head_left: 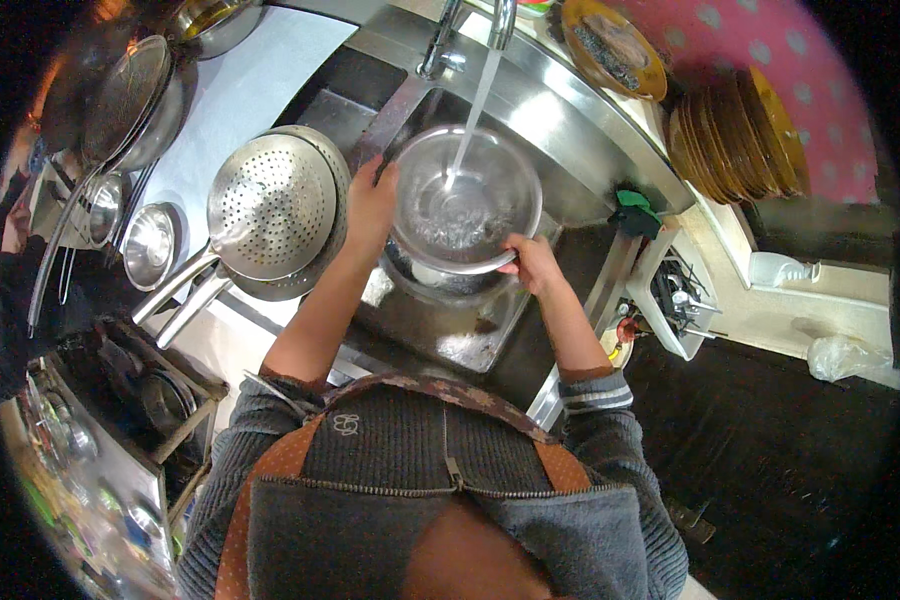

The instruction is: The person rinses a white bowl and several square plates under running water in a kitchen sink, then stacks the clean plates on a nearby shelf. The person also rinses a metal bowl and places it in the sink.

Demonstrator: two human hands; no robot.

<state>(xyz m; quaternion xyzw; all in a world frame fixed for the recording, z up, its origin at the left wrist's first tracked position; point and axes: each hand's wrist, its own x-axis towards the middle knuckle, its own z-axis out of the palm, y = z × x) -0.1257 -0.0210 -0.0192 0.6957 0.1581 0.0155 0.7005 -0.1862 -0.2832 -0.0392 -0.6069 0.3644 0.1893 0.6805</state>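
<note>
A round steel mixing bowl (pixel 522 185) is over the sink basin (pixel 425 325), under the faucet (pixel 504 28). Water (pixel 478 105) pours down in a stream and splashes in the middle of the bowl. At the bowl's left rim is my left hand (pixel 373 195), its fingers closed on the edge and partly hidden. My right hand (pixel 533 262) pinches the rim at the near right, thumb and fingers round it. Whether the bowl's base touches another surface cannot be made out.
Left of the sink lie two long-handled perforated strainers (pixel 273 205), stacked. Past them are a small steel bowl (pixel 151 248) and a mesh sieve (pixel 135 95). Brown plates (pixel 735 140) stand in a row at the right, near a white cutlery holder (pixel 667 290).
</note>
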